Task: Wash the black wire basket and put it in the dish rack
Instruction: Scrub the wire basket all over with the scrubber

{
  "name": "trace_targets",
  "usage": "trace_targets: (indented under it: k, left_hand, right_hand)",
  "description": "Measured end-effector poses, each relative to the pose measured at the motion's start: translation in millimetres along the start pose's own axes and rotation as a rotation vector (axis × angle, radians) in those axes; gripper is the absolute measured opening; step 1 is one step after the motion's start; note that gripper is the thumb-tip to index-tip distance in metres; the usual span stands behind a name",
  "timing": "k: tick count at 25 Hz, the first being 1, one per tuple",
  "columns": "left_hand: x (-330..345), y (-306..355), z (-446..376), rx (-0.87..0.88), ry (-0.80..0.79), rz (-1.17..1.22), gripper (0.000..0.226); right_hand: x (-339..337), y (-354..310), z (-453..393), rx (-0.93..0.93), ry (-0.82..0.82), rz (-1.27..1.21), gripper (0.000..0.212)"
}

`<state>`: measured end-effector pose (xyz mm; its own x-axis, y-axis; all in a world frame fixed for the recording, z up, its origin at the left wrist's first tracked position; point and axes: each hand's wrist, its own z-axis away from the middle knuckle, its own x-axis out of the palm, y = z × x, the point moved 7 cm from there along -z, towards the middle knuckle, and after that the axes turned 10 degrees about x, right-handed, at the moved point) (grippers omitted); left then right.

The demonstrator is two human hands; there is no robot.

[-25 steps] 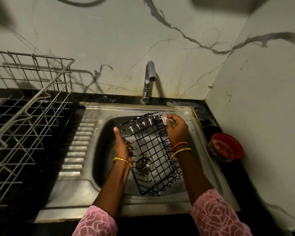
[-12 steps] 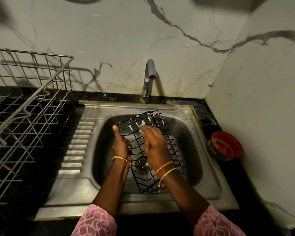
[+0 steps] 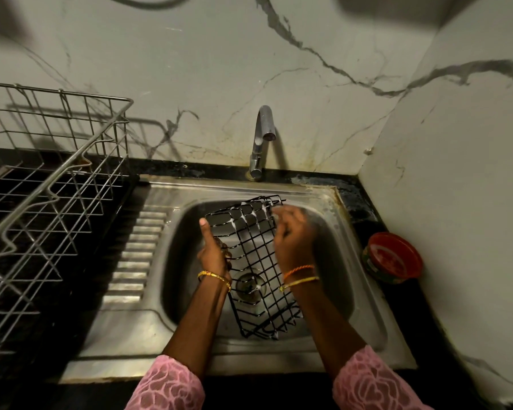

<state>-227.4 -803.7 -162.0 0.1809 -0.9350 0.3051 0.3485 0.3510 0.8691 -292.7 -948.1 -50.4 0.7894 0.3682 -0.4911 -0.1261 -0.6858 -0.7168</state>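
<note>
holding the black wire basket (image 3: pixel 253 261) tilted over the sink (image 3: pixel 353 335), the left hand (image 3: pixel 214 253) grips its left edge, thumb up. right hand (image 3: pixel 293 241) is on the far right side, blurry, can't tell its grip. dish rack (image 3: pixel 51 184) sits far left.

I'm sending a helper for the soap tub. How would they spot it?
Start at the steel sink under the tap. Look right, to the black counter against the side wall: the small round tub sits there. It alone is red.
</note>
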Motion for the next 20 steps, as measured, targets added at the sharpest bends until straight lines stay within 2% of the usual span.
trace_targets:
  k: [3,7,9,11,13,17,20]
  left_hand:
    - [-1.6,-3.1,-1.2,-0.023,0.005,-0.008,0.060]
    - [-3.1,-1.1,1.1,-0.029,0.000,0.004,0.061]
    - [-3.2,-1.8,-0.1,-0.027,-0.003,0.002,0.060]
    - [-3.6,-1.8,-1.4,-0.022,0.006,0.007,0.060]
    - [-2.2,-4.0,-3.0,-0.016,0.022,0.012,0.060]
    - [-3.0,-9.2,-5.8,-0.024,0.041,-0.036,0.062]
    - [-6.3,-8.0,-8.2,-0.015,0.037,-0.028,0.062]
  right_hand:
    - [12.0,-18.8,24.1,-0.071,-0.151,-0.040,0.035]
    - [2.0,14.5,-11.5,0.033,-0.027,-0.062,0.026]
    - [-0.3,32.5,-24.7,0.135,-0.010,-0.035,0.021]
    - [-1.1,32.0,-22.3,0.144,0.014,-0.012,0.022]
    - [1.1,12.0,-7.1,0.035,0.016,-0.011,0.027]
    - [22.4,-44.1,50.2,-0.198,-0.238,-0.018,0.043]
    - [23.3,-51.1,56.9,-0.285,-0.296,-0.025,0.044]
